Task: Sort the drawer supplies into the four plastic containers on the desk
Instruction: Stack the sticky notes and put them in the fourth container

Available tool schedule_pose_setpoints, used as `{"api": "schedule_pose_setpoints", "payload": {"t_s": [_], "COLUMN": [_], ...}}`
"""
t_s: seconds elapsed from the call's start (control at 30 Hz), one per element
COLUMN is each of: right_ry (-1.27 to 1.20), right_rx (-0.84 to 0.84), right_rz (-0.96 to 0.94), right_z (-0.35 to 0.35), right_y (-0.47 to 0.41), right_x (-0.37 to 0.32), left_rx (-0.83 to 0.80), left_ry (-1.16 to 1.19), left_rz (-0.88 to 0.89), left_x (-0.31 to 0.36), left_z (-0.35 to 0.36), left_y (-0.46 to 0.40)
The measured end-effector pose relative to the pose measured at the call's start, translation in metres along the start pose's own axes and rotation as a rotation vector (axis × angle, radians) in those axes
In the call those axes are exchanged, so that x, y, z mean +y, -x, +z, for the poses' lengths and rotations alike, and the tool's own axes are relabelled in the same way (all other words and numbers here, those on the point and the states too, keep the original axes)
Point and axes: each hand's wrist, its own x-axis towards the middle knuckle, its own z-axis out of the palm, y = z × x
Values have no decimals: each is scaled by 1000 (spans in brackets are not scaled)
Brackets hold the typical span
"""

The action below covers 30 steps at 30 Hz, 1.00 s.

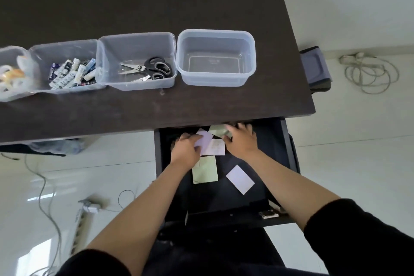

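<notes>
Both hands reach into the open dark drawer (275, 163) under the desk. My left hand (186, 149) grips a pale lilac note pad (205, 139). My right hand (240, 139) rests on a pale green pad (216, 130) at the drawer's back; whether it grips it is unclear. A pink pad (216, 147) lies between the hands. Nearer me lie a green pad (206, 170) and a lilac pad (240, 179). On the desk stand four clear containers: one with tape rolls (11, 74), one with batteries (69, 71), one with scissors (147, 68), and an empty one (216, 57).
The dark desk (134, 2) ends at its right edge near the empty container. A grey-blue object (315, 67) sits beside that edge. Cables (369, 74) lie on the white floor at right, and a power strip (80, 226) with cords at left.
</notes>
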Motion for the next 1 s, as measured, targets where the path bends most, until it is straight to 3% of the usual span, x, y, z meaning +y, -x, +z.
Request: {"api": "schedule_pose_setpoints", "payload": {"t_s": [0.07,0.17,0.27,0.5,0.63,0.8,0.9,1.0], "right_ry": [3,33,-76,-512,-427,-596,-634,-667], "right_rx": [-15,130,158,50,66,44,25,7], "right_rz": [31,71,156,253,250,156,139,144], "right_z": [7,15,23,25,13,2,-2,-3], "right_y": [-3,4,16,45,54,60,60,64], "right_x": [3,7,15,35,40,39,37,39], "left_rx": [22,66,121,-58,-112,-154,-79,143], "left_ry": [-71,-155,-118,227,204,89,61,105], "left_rz": [-28,-12,28,-57,-31,43,72,-24], "left_x": [4,7,9,7,6,2,2,0], "left_z": [3,7,13,28,33,35,32,22], "left_y": [4,15,29,54,65,72,75,71]}}
